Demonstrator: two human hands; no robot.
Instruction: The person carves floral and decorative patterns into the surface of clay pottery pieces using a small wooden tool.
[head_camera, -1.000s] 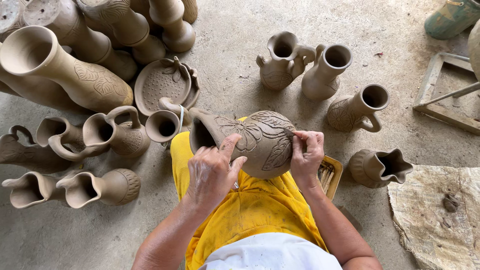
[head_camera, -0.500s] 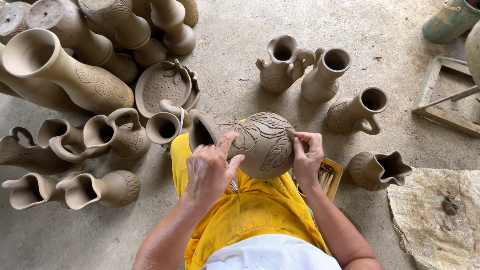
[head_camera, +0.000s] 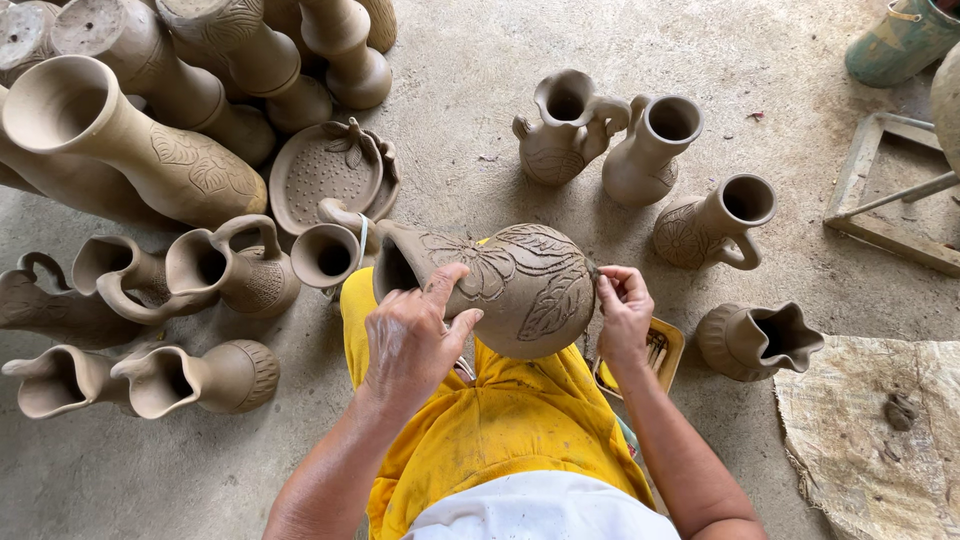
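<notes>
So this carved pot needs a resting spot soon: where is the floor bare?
Bare concrete floor lies between the tall vases and the pitchers. More lies bottom left, below the small jugs. Left of the held pot is crowded; the right has the star-rimmed vase and sack.

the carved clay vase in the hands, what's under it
Under the vase lies the lap in yellow cloth, and beside the right hand a small tray shows. Whatever lies directly beneath the vase is hidden.

Unfired clay jugs (head_camera: 215, 268) and tall carved vases (head_camera: 120, 150) crowd the concrete floor (head_camera: 470, 70) at left. A leaf-decorated clay dish (head_camera: 325, 175) lies among them. Three pitchers (head_camera: 640, 140) stand opposite, near a wooden frame (head_camera: 880, 195) and sacking (head_camera: 870, 440).
</notes>
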